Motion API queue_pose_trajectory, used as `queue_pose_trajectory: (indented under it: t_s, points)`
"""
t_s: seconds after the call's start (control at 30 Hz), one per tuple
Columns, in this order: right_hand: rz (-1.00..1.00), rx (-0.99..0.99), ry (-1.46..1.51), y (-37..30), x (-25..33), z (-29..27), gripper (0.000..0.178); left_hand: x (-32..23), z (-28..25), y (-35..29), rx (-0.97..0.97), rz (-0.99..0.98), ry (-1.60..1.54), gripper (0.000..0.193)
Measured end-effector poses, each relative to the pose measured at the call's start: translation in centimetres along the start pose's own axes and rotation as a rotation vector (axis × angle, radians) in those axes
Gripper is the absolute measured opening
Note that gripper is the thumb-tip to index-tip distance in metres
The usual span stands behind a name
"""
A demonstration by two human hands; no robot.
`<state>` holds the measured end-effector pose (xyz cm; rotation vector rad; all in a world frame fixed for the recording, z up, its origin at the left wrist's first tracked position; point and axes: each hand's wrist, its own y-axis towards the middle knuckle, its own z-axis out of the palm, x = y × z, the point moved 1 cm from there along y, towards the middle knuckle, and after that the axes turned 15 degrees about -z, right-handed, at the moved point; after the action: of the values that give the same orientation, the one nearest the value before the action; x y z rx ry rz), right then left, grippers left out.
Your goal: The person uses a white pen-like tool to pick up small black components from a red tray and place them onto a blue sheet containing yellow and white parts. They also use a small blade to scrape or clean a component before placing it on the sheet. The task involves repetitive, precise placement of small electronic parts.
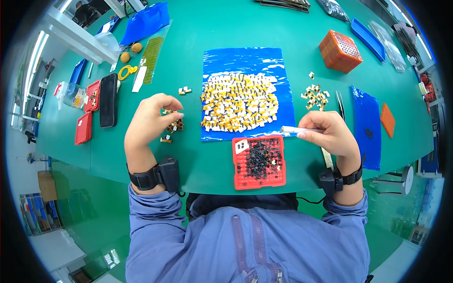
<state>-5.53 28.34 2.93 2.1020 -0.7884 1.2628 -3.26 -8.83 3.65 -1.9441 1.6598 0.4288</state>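
Observation:
My right hand [330, 133] is closed on a thin white pen-like stick [293, 129], its tip pointing left over the edge of a blue sheet [245, 59]. On that sheet lies a wide pile of small white-and-yellow parts [238, 101]. My left hand [152, 117] hovers with curved fingers, thumb and forefinger apart and nothing visible between them. Small brown-gold parts [176, 125] lie beside and partly under it. Near me, between the hands, a red tray [238, 183] holds many small black ring-like pieces [259, 159] and a few pale bits.
Loose parts [316, 97] and tweezers [340, 106] lie beyond my right hand. An orange perforated box [340, 52] stands farther back. At right are a second blue sheet [366, 127] and an orange block [388, 120]. At left are a black phone-like slab [108, 100] and red trays [83, 128].

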Motion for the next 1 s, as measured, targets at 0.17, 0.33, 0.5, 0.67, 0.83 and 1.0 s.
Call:
queue_pose_trajectory:
  t_s: [0.17, 0.33, 0.5, 0.67, 0.83, 1.0]
  points:
    - [0.022, 0.019, -0.004, 0.0, 0.2, 0.1, 0.013, 1.1, 0.0, -0.1, 0.03, 0.012, 0.154, 0.018]
    - [0.013, 0.007, -0.019, 0.0, 0.1, 0.2, 0.013, 1.9, 0.4, 0.4, 0.027, 0.049, 0.21, 0.014]
    - [0.024, 0.009, 0.003, -0.1, 0.0, 0.2, 0.013, 1.3, 0.5, 0.4, -0.046, -0.008, 0.109, 0.013]
    - [-0.019, 0.017, -0.014, -0.1, 0.3, 0.3, 0.014, 0.4, 0.4, 0.2, -0.044, -0.073, -0.063, 0.012]
    - [-0.105, 0.087, 0.009, -0.1, 0.8, 0.6, 0.013, -0.5, 0.8, 0.2, -0.016, -0.015, -0.235, 0.014]
    - [-0.127, 0.143, 0.074, 0.4, 0.7, 1.6, 0.013, -3.9, 3.7, -0.7, 0.381, 0.306, -0.674, 0.014]
